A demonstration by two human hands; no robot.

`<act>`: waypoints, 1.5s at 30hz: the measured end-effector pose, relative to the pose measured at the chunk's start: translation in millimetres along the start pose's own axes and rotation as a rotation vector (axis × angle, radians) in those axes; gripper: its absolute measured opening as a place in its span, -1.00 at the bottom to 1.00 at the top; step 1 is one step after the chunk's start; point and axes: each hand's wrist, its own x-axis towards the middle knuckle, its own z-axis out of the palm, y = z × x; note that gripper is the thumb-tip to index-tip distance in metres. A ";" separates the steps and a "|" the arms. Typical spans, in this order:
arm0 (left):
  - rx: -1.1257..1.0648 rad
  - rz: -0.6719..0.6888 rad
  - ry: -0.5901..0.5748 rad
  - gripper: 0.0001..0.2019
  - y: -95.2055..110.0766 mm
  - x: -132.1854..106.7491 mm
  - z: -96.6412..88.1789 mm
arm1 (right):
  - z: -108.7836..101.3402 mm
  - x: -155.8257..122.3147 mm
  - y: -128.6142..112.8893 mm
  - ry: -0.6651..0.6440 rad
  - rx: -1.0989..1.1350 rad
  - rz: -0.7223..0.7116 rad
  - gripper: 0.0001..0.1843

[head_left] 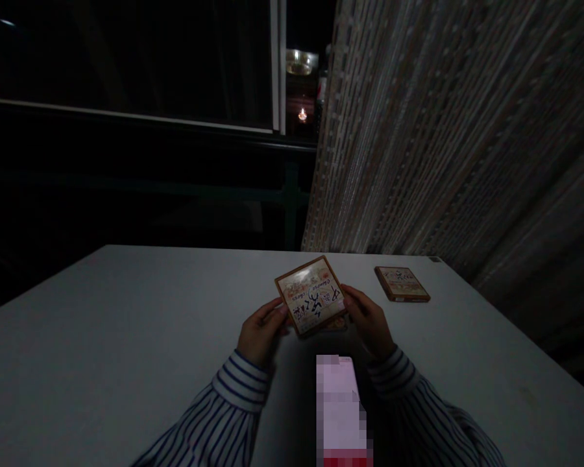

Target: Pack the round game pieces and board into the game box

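Observation:
Both my hands hold a flat square box lid with a brown border and printed black characters, tilted a little above the white table. My left hand grips its left edge, fingers curled. My right hand grips its right edge. A second brown piece shows just beneath the lid, mostly hidden. Another similar flat box lies on the table to the right, apart from my hands. I wear striped sleeves.
A blurred pink and white card hangs in front of my chest. A woven curtain hangs at the right behind the table. A dark window and a railing stand behind. The room is dim.

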 end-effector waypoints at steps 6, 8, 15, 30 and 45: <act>0.015 0.025 0.032 -0.43 3.1 -2.3 3.6 | 0.0 0.0 1.0 -0.019 0.014 -0.012 -0.63; 0.023 0.024 0.047 -0.41 4.4 -3.0 4.7 | -0.4 0.1 1.7 -0.034 0.021 -0.027 -0.64; 0.037 0.021 0.070 -0.43 6.2 -3.2 4.2 | -1.9 -1.0 0.8 -0.049 0.004 -0.066 -0.65; 0.025 0.060 0.097 -0.47 8.0 -2.9 4.9 | 1.2 0.8 7.7 -0.050 0.167 0.054 -0.49; -0.024 0.006 0.115 -0.54 11.2 -4.8 8.7 | 5.8 -2.3 7.7 -0.170 0.240 0.212 -0.44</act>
